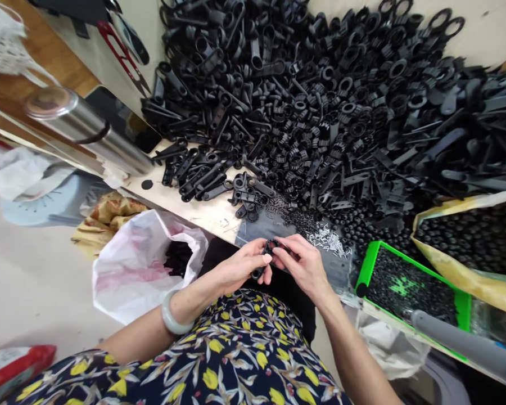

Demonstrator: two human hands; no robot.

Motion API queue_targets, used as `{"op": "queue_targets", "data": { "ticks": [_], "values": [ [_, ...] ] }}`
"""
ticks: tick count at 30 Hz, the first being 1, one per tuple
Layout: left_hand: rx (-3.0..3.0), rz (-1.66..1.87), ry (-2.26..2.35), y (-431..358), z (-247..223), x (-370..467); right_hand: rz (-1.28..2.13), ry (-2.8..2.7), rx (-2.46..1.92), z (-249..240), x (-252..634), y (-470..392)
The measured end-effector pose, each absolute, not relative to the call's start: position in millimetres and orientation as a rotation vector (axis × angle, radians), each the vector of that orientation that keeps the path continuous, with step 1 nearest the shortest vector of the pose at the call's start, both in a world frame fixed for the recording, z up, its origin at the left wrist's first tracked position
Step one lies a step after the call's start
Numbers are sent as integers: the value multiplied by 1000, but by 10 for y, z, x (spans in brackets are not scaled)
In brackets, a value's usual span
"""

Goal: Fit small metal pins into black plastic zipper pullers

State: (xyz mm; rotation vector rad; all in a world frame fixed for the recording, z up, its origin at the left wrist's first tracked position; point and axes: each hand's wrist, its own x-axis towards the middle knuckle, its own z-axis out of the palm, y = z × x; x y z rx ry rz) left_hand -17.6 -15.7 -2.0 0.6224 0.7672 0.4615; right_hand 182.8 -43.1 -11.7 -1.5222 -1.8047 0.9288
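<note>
Between my two hands, near the table's front edge, is a black plastic part with a ring-shaped end (271,245). My left hand (249,260) is closed around its lower body, thumb on top. The fingertips of my right hand (299,260) pinch at the ring end; whether a small piece is between them I cannot make out. Just beyond my hands lies a dark mat (261,229) with a pile of small silver pins (331,241) and tiny dark pieces beside it. Several similar black ring-ended parts (206,174) lie to the left on the table.
A large heap of black plastic parts (320,101) covers the table's back. On the right are a green tray (369,264) of small black pieces and a yellow-edged bag (442,253). A steel flask (88,129) stands left, above a white bag (122,275) holding black parts.
</note>
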Motion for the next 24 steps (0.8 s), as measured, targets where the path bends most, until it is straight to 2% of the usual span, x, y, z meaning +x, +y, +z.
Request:
{"op": "queue_targets", "data": {
  "ticks": [17,21,24],
  "values": [
    [678,328,677,-128,-67,-201,904,-1978,-1423,-109,1946,-507],
    [773,381,839,-56,36,-216,712,-1834,-1594,-82,2165,-585],
    [1173,486,1101,24,77,-123,574,-1708,-1726,-105,2346,-609]
  ]
}}
